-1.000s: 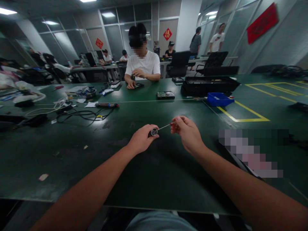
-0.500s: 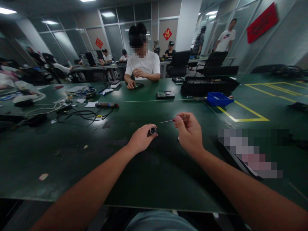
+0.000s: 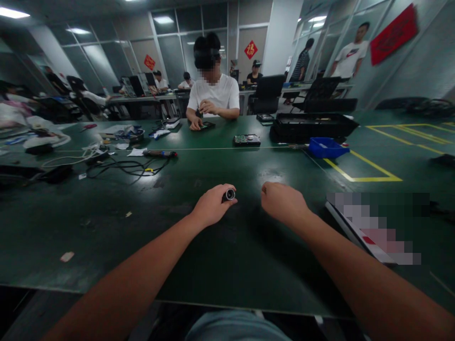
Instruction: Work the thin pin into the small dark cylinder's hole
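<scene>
Fingers curled, my left hand grips a small black cylinder whose round, silver-rimmed open end faces me; its exact kind cannot be told. To its right, apart from it, my right hand is closed with its back turned up. The screwdriver that it held half a second ago is hidden from view now, and none shows on the table around the hand. Both hands are over the green tabletop, with a dark shadow under the right one.
A blue tray stands by a long black case. A hard drive lies farther back. Black cables and a pen-like tool lie left. Across the table a person handles a small device. A box lies right.
My right hand has rolled over, palm down, and its screwdriver has gone out of sight. My left hand keeps its hold on the cylinder. The whole view has shifted slightly.
</scene>
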Available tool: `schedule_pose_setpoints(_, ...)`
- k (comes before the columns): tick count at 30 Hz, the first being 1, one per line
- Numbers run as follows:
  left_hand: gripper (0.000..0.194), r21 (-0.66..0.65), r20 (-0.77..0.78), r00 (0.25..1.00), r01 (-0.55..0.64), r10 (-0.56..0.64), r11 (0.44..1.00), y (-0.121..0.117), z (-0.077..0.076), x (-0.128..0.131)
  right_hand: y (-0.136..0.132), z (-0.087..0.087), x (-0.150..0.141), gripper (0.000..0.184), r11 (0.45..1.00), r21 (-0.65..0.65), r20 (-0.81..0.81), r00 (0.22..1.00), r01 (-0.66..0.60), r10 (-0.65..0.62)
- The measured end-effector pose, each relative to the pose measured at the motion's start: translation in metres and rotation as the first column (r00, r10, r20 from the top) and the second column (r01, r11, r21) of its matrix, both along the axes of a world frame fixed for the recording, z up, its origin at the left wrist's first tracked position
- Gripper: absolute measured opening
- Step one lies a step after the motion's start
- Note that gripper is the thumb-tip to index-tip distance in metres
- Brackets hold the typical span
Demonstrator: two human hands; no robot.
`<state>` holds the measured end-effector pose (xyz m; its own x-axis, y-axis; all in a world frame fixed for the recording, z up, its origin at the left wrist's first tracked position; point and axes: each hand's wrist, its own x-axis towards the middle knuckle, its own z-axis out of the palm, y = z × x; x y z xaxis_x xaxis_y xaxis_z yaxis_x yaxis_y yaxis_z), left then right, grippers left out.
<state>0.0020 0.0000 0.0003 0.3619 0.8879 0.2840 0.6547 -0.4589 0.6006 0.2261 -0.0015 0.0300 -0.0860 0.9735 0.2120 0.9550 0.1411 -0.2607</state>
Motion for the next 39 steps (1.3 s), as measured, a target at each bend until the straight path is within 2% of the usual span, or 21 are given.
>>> schedule_pose_setpoints(2,0.027,-0.002,-0.001,1.000,-0.002,0.002,1.000,0.000,0.000,0.000,0.004,-0.011,0.006,0.013,0.998,-0.062,0.031,0.999,0.012,-0.010)
schedule_pose_setpoints(3,0.027,-0.003,-0.002,1.000,-0.002,0.002,1.000,-0.001,0.000,0.000,0.005,-0.015,0.009,0.015,0.999,-0.032,0.031,0.999,-0.013,0.014)
schedule_pose_setpoints(6,0.026,-0.004,-0.003,1.000,0.003,-0.003,1.000,-0.001,0.000,0.000,0.007,-0.021,0.011,0.019,0.998,-0.060,0.058,0.998,-0.023,0.026)
schedule_pose_setpoints(9,0.025,-0.008,-0.003,1.000,0.006,-0.006,1.000,-0.001,0.001,0.001,0.006,-0.019,0.007,0.020,0.993,-0.115,0.068,0.998,-0.008,0.016)
schedule_pose_setpoints(15,0.026,0.003,-0.006,1.000,0.012,-0.012,1.000,-0.002,0.001,0.002,0.002,-0.013,0.000,0.005,0.983,-0.176,0.056,0.997,-0.040,0.051)
schedule_pose_setpoints(20,0.026,0.000,-0.018,1.000,0.002,-0.002,1.000,-0.002,-0.001,0.002,-0.006,-0.003,-0.014,0.008,0.967,-0.226,0.039,0.991,-0.117,0.129)
schedule_pose_setpoints(24,0.024,0.003,-0.006,1.000,0.015,-0.015,1.000,-0.001,-0.001,0.001,-0.019,0.008,-0.028,0.013,0.947,-0.135,-0.091,0.955,-0.292,0.282)
schedule_pose_setpoints(29,0.021,-0.004,0.029,0.996,0.087,-0.087,0.996,-0.004,0.003,0.002,-0.026,0.009,-0.035,0.011,0.918,0.036,-0.237,0.889,-0.395,0.392)
schedule_pose_setpoints(35,0.025,0.027,0.053,0.982,0.178,-0.179,0.984,-0.007,0.004,0.006,-0.023,0.002,-0.036,0.010,0.892,0.113,-0.274,0.850,-0.437,0.451)
schedule_pose_setpoints(39,0.026,0.015,0.043,0.984,0.175,-0.175,0.985,-0.009,0.006,0.006,-0.021,0.002,-0.034,0.009,0.906,0.165,-0.304,0.853,-0.390,0.423)
